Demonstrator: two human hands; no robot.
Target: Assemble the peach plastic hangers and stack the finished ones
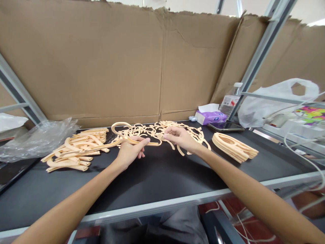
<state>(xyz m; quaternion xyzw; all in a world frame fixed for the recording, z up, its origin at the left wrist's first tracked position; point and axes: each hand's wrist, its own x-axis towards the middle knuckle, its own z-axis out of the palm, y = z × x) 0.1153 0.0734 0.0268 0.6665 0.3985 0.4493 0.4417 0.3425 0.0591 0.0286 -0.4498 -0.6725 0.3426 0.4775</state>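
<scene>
A beige plastic clothes hanger point(151, 144) with a curved hook is gripped in my left hand point(128, 150), the thumb lying along its arm. My right hand point(180, 137) is closed in a pinch near the hanger's right end, above a heap of loose beige curved pieces point(200, 139). What sits between its fingertips is too small to make out. To the left lies a jumbled pile of beige hanger arms point(73, 157), partly behind the held hanger. Folded beige hangers point(232, 147) are stacked neatly on the right.
The black tabletop point(157, 179) has a metal front edge. Cardboard point(101, 61) walls off the back. A purple tissue pack point(213, 117), a water bottle point(230, 101) and a phone point(225, 127) stand or lie back right. Clear plastic wrap point(40, 140) lies left; a white bag point(274, 98) is far right.
</scene>
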